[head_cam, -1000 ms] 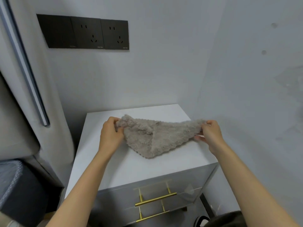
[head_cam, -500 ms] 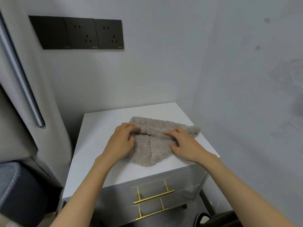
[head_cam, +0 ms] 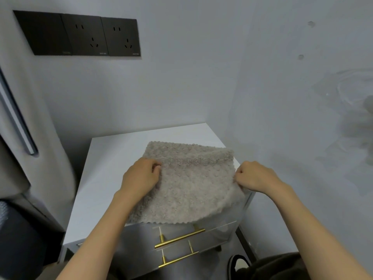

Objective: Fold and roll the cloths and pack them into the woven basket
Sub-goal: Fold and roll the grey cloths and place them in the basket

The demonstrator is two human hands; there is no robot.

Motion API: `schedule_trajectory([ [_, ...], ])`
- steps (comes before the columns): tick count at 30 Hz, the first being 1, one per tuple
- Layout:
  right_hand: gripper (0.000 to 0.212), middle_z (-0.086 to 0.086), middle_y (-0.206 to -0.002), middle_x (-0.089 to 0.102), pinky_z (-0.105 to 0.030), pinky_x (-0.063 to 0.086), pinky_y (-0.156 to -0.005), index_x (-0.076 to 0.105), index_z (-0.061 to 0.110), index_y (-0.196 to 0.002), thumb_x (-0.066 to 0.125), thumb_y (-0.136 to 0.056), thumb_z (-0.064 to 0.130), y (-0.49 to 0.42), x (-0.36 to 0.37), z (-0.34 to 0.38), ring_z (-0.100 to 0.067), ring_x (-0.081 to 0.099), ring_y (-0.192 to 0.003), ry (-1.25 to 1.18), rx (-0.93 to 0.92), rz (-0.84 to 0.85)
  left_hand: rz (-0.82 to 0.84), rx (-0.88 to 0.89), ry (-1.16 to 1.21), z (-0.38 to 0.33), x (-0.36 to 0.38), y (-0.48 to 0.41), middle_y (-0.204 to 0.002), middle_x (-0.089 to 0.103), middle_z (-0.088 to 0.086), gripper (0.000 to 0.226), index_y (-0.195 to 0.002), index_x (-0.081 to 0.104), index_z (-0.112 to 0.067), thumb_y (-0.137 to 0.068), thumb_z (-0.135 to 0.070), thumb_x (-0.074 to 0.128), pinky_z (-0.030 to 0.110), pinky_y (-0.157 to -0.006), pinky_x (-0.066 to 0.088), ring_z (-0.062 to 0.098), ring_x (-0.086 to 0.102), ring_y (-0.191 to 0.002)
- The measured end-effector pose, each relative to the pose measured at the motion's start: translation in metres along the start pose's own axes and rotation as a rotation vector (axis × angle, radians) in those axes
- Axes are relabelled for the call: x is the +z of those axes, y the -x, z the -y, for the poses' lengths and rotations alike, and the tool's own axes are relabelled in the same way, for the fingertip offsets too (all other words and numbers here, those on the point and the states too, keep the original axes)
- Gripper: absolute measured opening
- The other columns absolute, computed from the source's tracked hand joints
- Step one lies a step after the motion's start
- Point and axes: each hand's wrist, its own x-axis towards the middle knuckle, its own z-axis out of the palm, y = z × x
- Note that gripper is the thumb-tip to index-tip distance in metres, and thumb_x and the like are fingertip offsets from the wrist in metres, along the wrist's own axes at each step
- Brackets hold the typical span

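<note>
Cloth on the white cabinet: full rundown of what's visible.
The cloth is a taupe, fluffy, towel-like piece with scalloped edges. It lies opened out on the white cabinet top, a raised crease across its far part, its near edge hanging over the front. The left hand pinches its left edge, the right hand its right edge.

The cloth (head_cam: 187,184) was grey-beige and fluffy, with scalloped edges. It lay spread open on the cabinet (head_cam: 105,178) top, with a low crease running across its far part. Its near edge overhung the cabinet's front.
</note>
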Motion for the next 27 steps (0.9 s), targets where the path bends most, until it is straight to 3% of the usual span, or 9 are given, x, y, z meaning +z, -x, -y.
schedule_trajectory([
  [4, 0.025, 0.002, -0.077, 0.061, -0.029, 0.039, -0.059, 0.058, 0.019, -0.076, 0.040, -0.091, 0.026, -0.009, 0.006, -0.005, -0.020, 0.056, -0.074, -0.208, 0.032, -0.189, -0.096, -0.152, -0.053, 0.003, -0.003, 0.003, -0.115, 0.052, 0.008, 0.029, -0.117, 0.052, -0.013, -0.096, -0.032, 0.045, 0.033, -0.071, 0.044, 0.025, 0.056, -0.097],
  [7, 0.042, 0.003, -0.051, 0.038, -0.028, 0.027, -0.051, 0.036, 0.019, -0.054, 0.048, -0.092, 0.030, -0.017, 0.008, -0.003, -0.017, 0.037, -0.052, -0.324, 0.070, -0.158, 0.002, -0.304, -0.130, 0.015, -0.007, 0.000, -0.124, 0.047, 0.017, 0.049, -0.127, 0.042, -0.004, -0.095, -0.042, 0.045, 0.038, -0.079, 0.041, 0.034, 0.048, -0.111],
  [9, 0.046, 0.002, -0.048, 0.041, -0.028, 0.030, -0.052, 0.038, 0.018, -0.048, 0.056, -0.088, 0.033, -0.019, 0.009, 0.000, -0.016, 0.038, -0.050, -0.360, 0.102, -0.047, 0.087, -0.385, -0.128, 0.024, -0.009, -0.006, -0.125, 0.049, 0.020, 0.057, -0.127, 0.043, 0.000, -0.094, -0.047, 0.046, 0.041, -0.086, 0.043, 0.037, 0.047, -0.114],
  [11, 0.045, 0.001, -0.049, 0.044, -0.027, 0.032, -0.053, 0.041, 0.015, -0.050, 0.062, -0.084, 0.036, -0.019, 0.010, 0.003, -0.016, 0.041, -0.050, -0.394, 0.118, 0.026, 0.136, -0.409, -0.053, 0.027, -0.013, -0.012, -0.111, 0.058, 0.022, 0.052, -0.113, 0.054, 0.002, -0.093, -0.045, 0.050, 0.041, -0.082, 0.045, 0.038, 0.054, -0.105],
  [13, 0.049, 0.003, -0.047, 0.034, -0.027, 0.026, -0.049, 0.034, 0.016, -0.051, 0.067, -0.082, 0.034, -0.018, 0.010, 0.006, -0.014, 0.033, -0.047, -0.395, 0.113, 0.063, 0.155, -0.385, 0.047, 0.029, -0.016, -0.015, -0.072, 0.058, 0.013, 0.039, -0.077, 0.060, -0.004, -0.092, -0.040, 0.054, 0.033, -0.062, 0.041, 0.030, 0.058, -0.074],
  [16, 0.051, 0.002, -0.050, 0.025, -0.027, 0.019, -0.049, 0.025, 0.017, -0.053, 0.066, -0.083, 0.021, -0.019, 0.010, 0.008, -0.014, 0.025, -0.048, -0.382, 0.083, 0.067, 0.226, -0.374, 0.168, 0.030, -0.021, -0.015, -0.050, 0.049, 0.000, 0.043, -0.055, 0.059, -0.010, -0.092, -0.032, 0.058, 0.027, -0.055, 0.031, 0.018, 0.042, -0.054],
  [22, 0.023, -0.007, -0.072, 0.049, -0.028, 0.034, -0.055, 0.047, 0.013, -0.078, 0.068, -0.079, 0.004, -0.019, 0.004, 0.003, -0.019, 0.044, -0.061, -0.860, 0.138, -0.073, 0.177, -0.336, 0.492, 0.030, -0.027, -0.016, -0.055, 0.051, 0.006, 0.034, -0.059, 0.055, -0.007, -0.091, -0.016, 0.063, 0.026, -0.056, 0.035, 0.017, 0.040, -0.054],
  [24, 0.033, -0.006, -0.084, 0.057, -0.028, 0.042, -0.060, 0.047, 0.016, -0.106, 0.069, -0.083, 0.007, -0.017, 0.001, 0.002, -0.016, 0.052, -0.069, -1.057, 0.167, -0.073, 0.099, -0.359, 0.662, 0.031, -0.028, -0.016, -0.073, 0.059, 0.011, 0.015, -0.082, 0.055, -0.007, -0.087, -0.012, 0.067, 0.029, -0.065, 0.045, 0.018, 0.052, -0.062],
  [27, 0.048, -0.009, -0.090, 0.064, -0.029, 0.048, -0.069, 0.044, 0.028, -0.124, 0.066, -0.087, 0.006, -0.015, -0.001, -0.003, -0.020, 0.060, -0.079, -1.164, 0.058, -0.017, 0.075, -0.340, 0.764, 0.038, -0.032, -0.012, -0.095, 0.059, 0.010, 0.047, -0.116, 0.047, -0.018, -0.079, -0.010, 0.076, 0.027, -0.075, 0.051, 0.018, 0.060, -0.084],
])
